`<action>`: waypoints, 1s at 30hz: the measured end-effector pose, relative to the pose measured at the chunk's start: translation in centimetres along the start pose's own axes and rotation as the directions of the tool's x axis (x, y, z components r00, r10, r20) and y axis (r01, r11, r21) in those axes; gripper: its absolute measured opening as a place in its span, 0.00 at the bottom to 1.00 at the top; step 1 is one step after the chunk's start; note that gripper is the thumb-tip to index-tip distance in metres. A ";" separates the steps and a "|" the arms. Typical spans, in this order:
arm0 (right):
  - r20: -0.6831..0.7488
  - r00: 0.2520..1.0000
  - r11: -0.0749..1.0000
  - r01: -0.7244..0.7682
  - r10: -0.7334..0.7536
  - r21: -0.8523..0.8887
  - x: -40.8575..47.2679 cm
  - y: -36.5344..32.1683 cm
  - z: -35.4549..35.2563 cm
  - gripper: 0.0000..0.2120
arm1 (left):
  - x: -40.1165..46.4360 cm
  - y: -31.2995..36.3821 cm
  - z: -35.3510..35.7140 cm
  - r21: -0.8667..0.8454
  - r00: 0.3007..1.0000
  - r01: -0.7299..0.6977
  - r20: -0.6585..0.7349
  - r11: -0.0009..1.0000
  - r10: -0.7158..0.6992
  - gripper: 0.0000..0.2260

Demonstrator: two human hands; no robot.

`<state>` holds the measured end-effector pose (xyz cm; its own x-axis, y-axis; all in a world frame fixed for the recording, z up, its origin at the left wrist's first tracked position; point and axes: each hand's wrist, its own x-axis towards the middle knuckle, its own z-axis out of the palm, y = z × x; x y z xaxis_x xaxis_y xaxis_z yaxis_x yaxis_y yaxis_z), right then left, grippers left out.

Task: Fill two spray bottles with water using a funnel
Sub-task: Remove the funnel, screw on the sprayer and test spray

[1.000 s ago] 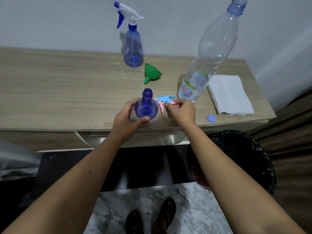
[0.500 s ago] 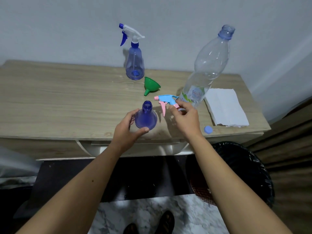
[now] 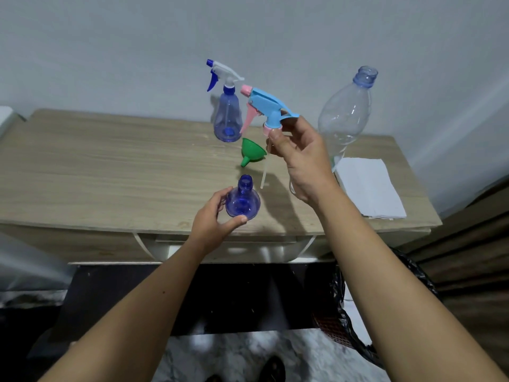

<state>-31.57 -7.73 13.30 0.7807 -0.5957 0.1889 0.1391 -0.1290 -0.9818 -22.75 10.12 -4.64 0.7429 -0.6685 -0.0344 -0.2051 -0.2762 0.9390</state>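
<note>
My left hand (image 3: pixel 213 219) grips an uncapped blue spray bottle (image 3: pixel 243 202) standing near the front edge of the wooden table (image 3: pixel 110 172). High above the table, my right hand (image 3: pixel 301 158) pinches a light-blue and pink spray head (image 3: pixel 265 108) by its collar; its thin white tube (image 3: pixel 264 172) hangs down beside the bottle's mouth. A green funnel (image 3: pixel 252 153) lies on its side behind the bottle. At the back stands a second blue spray bottle (image 3: pixel 227 117), its white and blue head on. A large open plastic water bottle (image 3: pixel 347 111) stands to the right.
Folded white paper towels (image 3: pixel 369 186) lie at the table's right end. A bin lined with a black bag (image 3: pixel 385 312) stands on the floor below the right corner. A grey wall rises behind the table.
My right hand has lifted the spray head up off the table, so that its tube now hangs free. The left hand still holds the bottle. The camera has tilted upward.
</note>
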 end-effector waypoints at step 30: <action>0.133 0.977 0.976 -0.146 0.169 -0.164 -1.6 8.8 1.1 0.14 | 0.7 -1.4 0.6 0.000 0.995 -0.092 -0.045 0.996 0.092 0.34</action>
<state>-30.96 -7.04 4.35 0.8672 -0.4978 0.0161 -0.0787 -0.1688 -0.9825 -22.31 9.64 -6.14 0.7490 -0.6591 0.0678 -0.2727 -0.2134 0.9381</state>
